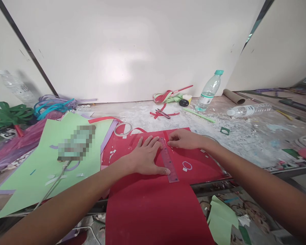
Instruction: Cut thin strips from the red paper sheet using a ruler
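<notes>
L hand (149,156) spread flat, palm down, fingers apart & thumb out to the side; its grip is open, pressing on red paper (153,211) w/ the thumb on a clear purplish ruler (171,166). Ruler lies on the paper btwn the 2 hands, running from near the R fingers down twd the front edge. R hand (183,139) is just right of the ruler's far end, fingers curled in, low over the paper; can't tell if its grip has anything small in it.

Red paper lies on the tabletop (142,114) & hangs over the front edge. On it: white scraps & a pale purple ring (191,166), right of the ruler. Tape roll (121,135) at the paper's far L corner.

Left of that, lt green sheets (35,170) w/ a blurred-out device (78,143) on top, white cable (53,183) plugged in. Beyond the hands: a small metal tool (163,114) on red strips, a ribbon bundle (165,97), a thin green strip (200,115). Far R: upright bottle w/ teal cap (209,93), a 2nd bottle (252,110) on its side, & a cardboard tube (234,96) by the wall panel (132,44)
</notes>
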Demonstrator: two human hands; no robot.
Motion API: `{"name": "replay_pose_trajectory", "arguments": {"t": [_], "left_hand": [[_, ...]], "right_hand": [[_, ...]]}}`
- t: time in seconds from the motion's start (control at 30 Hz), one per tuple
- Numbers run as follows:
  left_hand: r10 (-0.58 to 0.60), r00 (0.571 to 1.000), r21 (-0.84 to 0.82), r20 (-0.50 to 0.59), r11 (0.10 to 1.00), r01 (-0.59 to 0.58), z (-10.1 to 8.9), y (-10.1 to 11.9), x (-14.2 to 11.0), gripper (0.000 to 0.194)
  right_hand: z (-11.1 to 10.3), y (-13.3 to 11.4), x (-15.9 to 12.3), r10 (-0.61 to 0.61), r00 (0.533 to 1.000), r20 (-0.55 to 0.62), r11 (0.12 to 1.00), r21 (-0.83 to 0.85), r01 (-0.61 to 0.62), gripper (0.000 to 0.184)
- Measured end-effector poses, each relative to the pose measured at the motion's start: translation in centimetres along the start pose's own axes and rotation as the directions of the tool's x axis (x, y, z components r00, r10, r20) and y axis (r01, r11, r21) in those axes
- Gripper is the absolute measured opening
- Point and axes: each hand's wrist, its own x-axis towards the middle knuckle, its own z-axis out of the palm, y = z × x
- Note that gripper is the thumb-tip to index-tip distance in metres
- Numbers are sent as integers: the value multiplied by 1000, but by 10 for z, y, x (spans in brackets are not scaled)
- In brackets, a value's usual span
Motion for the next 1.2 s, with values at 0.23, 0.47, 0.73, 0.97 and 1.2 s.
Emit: {"name": "replay_pose_trajectory", "arguments": {"t": [0.23, 0.47, 0.73, 0.97, 1.2], "left_hand": [[-5, 1000, -8, -3, 1000, 5, 1, 1, 3, 95], [6, 1000, 7, 8, 1000, -6, 1, -3, 8, 99], [59, 996, 44, -67, 997, -56, -2, -20, 19, 99], [98, 987, 78, -131, 993, -88, -7, -32, 29, 97], [97, 992, 105, -85, 991, -88, -1, -31, 30, 105]], "right_hand": [[0, -1, -2, -13, 1000, 14, 1000, 6, 13, 21], [-1, 0, 0, -9, 1000, 5, 1000, 13, 9, 20], [-1, -2, 7, -23, 997, -79, 999, 39, 26, 19], [0, 0, 21, 79, 987, -136, 997, 16, -78, 27], [-9, -3, 16, 69, 995, -71, 997, 46, -66, 23]]}}
